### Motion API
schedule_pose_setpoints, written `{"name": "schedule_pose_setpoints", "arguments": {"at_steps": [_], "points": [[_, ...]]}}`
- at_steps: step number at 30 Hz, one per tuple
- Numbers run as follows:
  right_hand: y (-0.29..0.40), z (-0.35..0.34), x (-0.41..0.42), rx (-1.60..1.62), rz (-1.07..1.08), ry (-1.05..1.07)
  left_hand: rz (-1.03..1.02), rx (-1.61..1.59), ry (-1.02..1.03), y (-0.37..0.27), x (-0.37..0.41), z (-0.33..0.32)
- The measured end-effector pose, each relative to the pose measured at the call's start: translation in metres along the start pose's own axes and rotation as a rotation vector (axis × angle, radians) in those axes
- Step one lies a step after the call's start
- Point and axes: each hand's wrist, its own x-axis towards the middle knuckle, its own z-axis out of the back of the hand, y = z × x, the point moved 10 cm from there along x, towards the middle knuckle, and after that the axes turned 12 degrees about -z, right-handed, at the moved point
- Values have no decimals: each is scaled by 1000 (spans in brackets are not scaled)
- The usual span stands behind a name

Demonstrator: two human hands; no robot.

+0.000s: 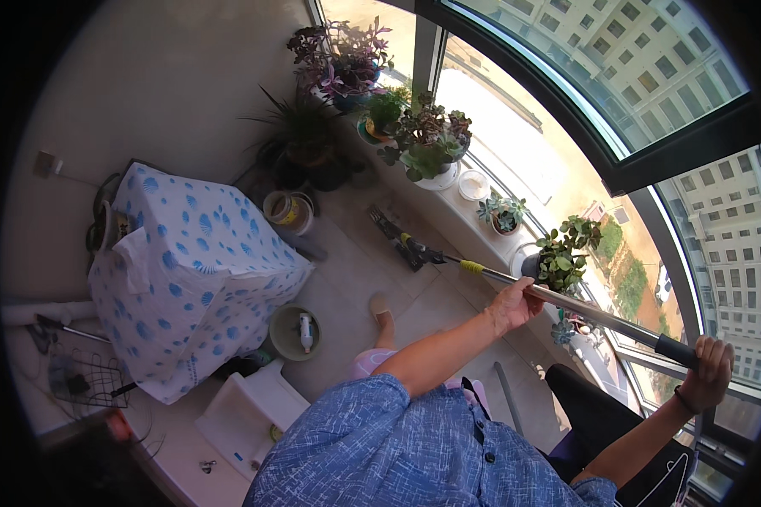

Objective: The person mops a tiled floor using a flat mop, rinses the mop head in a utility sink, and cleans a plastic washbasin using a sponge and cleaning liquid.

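My left hand (pixel 515 308) is wrapped around the metal pole (pixel 599 318) of a mop, partway along its length. At the pole's upper end, my right hand (pixel 707 374) closes around the black handle grip (pixel 675 351). The dark mop head (pixel 401 239) is on the tiled floor, its strips spread toward the corner. A yellow collar (pixel 471 267) sits on the pole near the head. Just beyond my left hand, a leafy plant in a dark pot (pixel 552 263) stands on the windowsill, close to the pole.
Potted succulents (pixel 431 142) and other plants line the sill (pixel 482 237) under the windows. A shell-patterned cloth (pixel 196 272) covers a bulky object. Nearby stand a bucket (pixel 279 345) holding a bottle, stacked pots (pixel 285 212), and a white sink (pixel 247 412). Black fabric (pixel 599 405) hangs at right.
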Motion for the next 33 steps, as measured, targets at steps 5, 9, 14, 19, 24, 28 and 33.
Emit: {"name": "schedule_pose_setpoints", "arguments": {"at_steps": [5, 9, 14, 19, 24, 28, 33], "points": [[33, 79, -122, -291, 5, -553, 293, -134, -34, 110, -26, 16], [48, 78, -214, -856, -80, -1033, 439, 102, -447, 189, -32, 91], [14, 90, -281, -1236, -1045, -751, 572, 331, -715, 243, -72, 189], [7, 134, -328, -1693, -1529, -753, 659, 389, -704, 294, -72, 217], [-8, 190, -328, -1758, -1199, -940, 489, 366, -685, 278, -43, 214], [0, 180, -268, -1805, -1049, -894, 414, 394, -689, 253, -24, 195], [-10, 173, -229, -1755, -1050, -873, 388, 418, -741, 216, -10, 179]]}}
